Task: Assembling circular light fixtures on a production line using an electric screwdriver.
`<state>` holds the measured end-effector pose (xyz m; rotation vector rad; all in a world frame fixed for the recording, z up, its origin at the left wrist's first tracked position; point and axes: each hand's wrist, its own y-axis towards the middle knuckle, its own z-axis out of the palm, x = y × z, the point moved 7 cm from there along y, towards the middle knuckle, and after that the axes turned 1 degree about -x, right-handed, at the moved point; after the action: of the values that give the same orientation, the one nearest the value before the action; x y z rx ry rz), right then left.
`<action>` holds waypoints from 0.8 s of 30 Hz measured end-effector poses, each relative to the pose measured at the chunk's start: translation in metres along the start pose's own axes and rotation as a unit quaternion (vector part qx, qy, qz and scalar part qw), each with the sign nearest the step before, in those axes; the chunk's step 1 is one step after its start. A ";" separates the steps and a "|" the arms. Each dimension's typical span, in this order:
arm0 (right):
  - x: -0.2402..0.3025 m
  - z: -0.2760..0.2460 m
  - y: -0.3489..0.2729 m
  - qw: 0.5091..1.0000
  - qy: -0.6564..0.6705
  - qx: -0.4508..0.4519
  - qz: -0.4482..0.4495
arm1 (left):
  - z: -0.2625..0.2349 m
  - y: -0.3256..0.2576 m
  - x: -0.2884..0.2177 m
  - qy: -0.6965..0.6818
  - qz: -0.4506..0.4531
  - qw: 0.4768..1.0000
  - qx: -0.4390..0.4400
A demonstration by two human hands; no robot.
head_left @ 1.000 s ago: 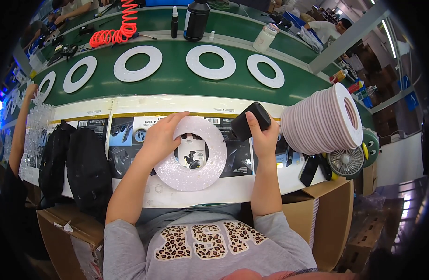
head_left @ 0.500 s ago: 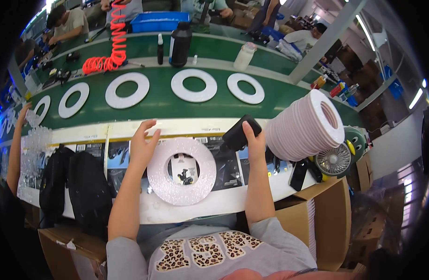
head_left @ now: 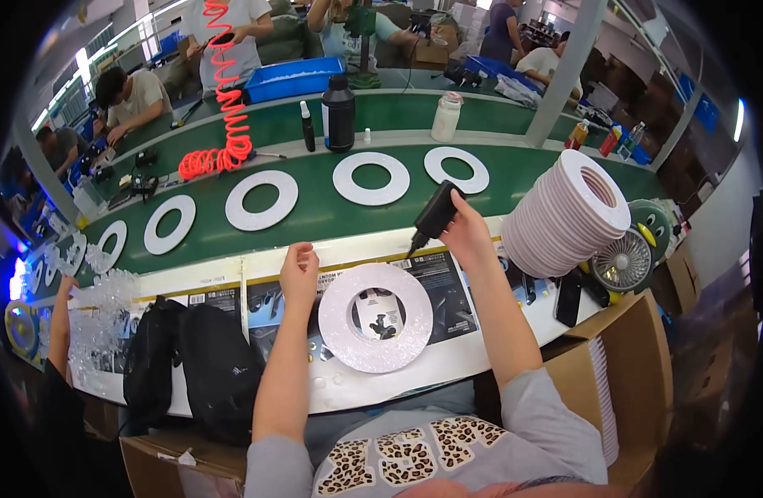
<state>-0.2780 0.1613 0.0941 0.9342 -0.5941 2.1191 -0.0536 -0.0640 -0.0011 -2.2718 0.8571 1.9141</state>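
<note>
A black squeeze bottle (head_left: pixel 438 212) with a thin pointed nozzle is gripped in my right hand (head_left: pixel 466 228). Its nozzle slants down to the left, just above the far right side of a white speckled ring (head_left: pixel 336 319). This ring lies in front of me on the printed sheets, and its wide hole shows the sheet beneath. My left hand (head_left: pixel 300 272) is held beyond the ring's left side, fingers curled in; whatever is inside them, if anything, is hidden. To the right leans a thick stack of similar white rings (head_left: pixel 555 220).
Several white rings (head_left: pixel 261 201) lie spaced along the green conveyor (head_left: pixel 315 220). A small fan (head_left: pixel 622 264) and a phone (head_left: pixel 568 299) sit beside the stack. Black bags (head_left: pixel 219 357) and clear plastic pieces (head_left: pixel 107 332) are at left, near another person's arm (head_left: pixel 59 328). An open carton (head_left: pixel 638 390) stands lower right.
My left hand's fingers have gone from spread to curled. The bottle has turned, with its nozzle now pointing down toward the ring. The whole view has shifted, moving the scene rightward.
</note>
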 end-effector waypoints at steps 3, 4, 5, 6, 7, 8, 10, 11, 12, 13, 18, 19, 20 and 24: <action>-0.015 0.032 0.007 0.992 0.105 0.049 0.044 | -0.001 0.000 0.002 -0.013 0.007 1.000 -0.004; -0.020 0.044 0.010 0.984 0.152 0.076 0.058 | 0.000 0.001 0.002 -0.011 0.011 1.000 -0.003; -0.024 0.051 0.010 0.990 0.120 0.047 0.058 | 0.001 -0.001 0.001 -0.009 0.011 1.000 -0.005; -0.028 0.057 0.012 0.990 0.122 0.045 0.058 | 0.001 -0.003 0.000 -0.007 0.010 1.000 -0.007; -0.034 0.066 0.013 0.987 0.126 0.070 0.069 | 0.000 -0.002 0.000 0.001 0.012 1.000 -0.007; -0.039 0.075 0.012 0.984 0.128 0.092 0.080 | 0.000 -0.002 0.000 0.000 0.009 1.000 -0.005; -0.047 0.088 0.015 0.990 0.106 0.080 0.050 | 0.000 -0.001 0.000 0.000 0.008 1.000 -0.007; -0.049 0.094 0.016 0.993 0.077 0.087 0.019 | -0.001 0.001 0.000 0.009 0.012 1.000 -0.010; -0.050 0.100 0.016 0.994 0.048 0.093 -0.011 | 0.000 0.001 0.002 0.008 0.010 1.000 -0.010; -0.050 0.105 0.014 0.994 0.009 0.097 -0.042 | 0.000 0.001 0.002 0.004 0.013 1.000 -0.014; -0.061 0.110 0.017 0.989 -0.046 0.128 -0.065 | -0.001 0.001 0.001 -0.002 0.010 1.000 -0.014; -0.063 0.109 0.019 0.989 -0.049 0.128 -0.063 | 0.000 0.001 0.001 0.002 0.010 1.000 -0.015; -0.065 0.108 0.020 0.988 -0.051 0.128 -0.062 | 0.000 0.000 0.001 0.006 0.011 1.000 -0.015; -0.072 0.107 0.020 0.987 -0.050 0.143 -0.060 | -0.001 -0.001 0.000 0.026 -0.002 1.000 -0.012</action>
<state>-0.2141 0.0478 0.1041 1.2089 -0.2771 2.0909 -0.0528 -0.0637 -0.0016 -2.3449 0.8373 1.8819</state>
